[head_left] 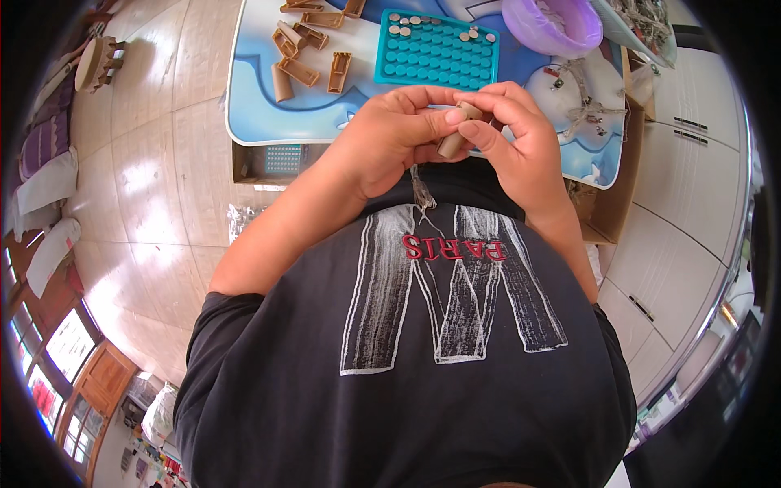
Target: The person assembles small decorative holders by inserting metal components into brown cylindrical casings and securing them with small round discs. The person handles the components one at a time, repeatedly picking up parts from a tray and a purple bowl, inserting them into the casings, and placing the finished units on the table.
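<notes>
My left hand (394, 138) and my right hand (517, 138) meet in front of my chest and together pinch a small tan tube-shaped piece (454, 140). A thin pale wire or thread (421, 195) hangs down from between the hands over my dark shirt. Just beyond the hands stands a low blue and white table (252, 98). On it lies a teal tray (435, 50) with rows of round holes, a few of them filled with small pale discs. Several tan cardboard-like pieces (303, 50) lie to the tray's left.
A purple bowl (553, 24) sits at the table's far right, with a tangle of wired parts (586, 110) below it. A cardboard box (272, 163) with a teal tray inside sits under the table's near edge. White cabinets (691, 187) line the right; tiled floor (146, 179) spreads left.
</notes>
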The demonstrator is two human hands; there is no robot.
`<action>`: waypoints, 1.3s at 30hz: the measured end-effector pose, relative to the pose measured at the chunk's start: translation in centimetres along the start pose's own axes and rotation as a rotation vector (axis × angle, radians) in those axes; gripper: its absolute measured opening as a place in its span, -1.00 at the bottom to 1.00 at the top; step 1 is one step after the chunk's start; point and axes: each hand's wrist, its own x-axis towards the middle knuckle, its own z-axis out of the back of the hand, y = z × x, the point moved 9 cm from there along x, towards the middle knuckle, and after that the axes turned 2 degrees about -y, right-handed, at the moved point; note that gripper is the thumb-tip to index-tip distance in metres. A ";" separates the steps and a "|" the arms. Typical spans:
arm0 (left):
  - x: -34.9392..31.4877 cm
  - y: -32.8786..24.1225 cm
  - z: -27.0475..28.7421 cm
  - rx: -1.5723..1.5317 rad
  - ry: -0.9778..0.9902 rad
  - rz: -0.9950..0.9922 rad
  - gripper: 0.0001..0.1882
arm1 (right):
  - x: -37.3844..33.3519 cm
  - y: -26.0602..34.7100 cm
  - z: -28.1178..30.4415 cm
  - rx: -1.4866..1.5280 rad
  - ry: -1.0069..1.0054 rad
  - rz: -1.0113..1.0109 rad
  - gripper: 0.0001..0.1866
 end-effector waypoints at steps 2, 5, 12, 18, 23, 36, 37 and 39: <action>0.2 0.4 0.0 0.038 -0.033 0.023 -0.58 | -0.3 -1.5 -0.3 0.218 0.005 -0.174 -0.66; -1.0 -0.6 -0.3 0.198 -0.108 0.098 -0.53 | -0.8 -3.1 -0.6 0.511 -0.028 -0.337 -0.70; -1.2 -3.2 -0.6 0.546 -0.145 -0.155 -0.62 | -1.1 -4.1 -0.1 0.669 -0.137 -0.382 -0.73; -1.6 -3.4 -0.2 0.732 -0.281 -0.290 -0.80 | -1.4 -4.5 -0.6 0.710 -0.200 -0.378 -0.73; -1.3 -3.2 0.4 0.722 -0.299 -0.386 -0.80 | -1.5 -4.4 -0.8 0.705 -0.218 -0.356 -0.73; -0.3 0.7 1.0 -0.019 -0.064 0.098 -0.65 | 6.0 0.9 10.7 -0.391 -0.331 0.043 -0.87; -0.3 0.7 0.9 -0.017 -0.081 0.103 -0.65 | 7.6 0.1 11.0 -0.480 -0.267 -0.012 -0.87; 0.1 0.6 0.6 -0.004 -0.069 0.122 -0.66 | 10.1 -1.8 11.9 -0.670 -0.155 -0.145 -0.86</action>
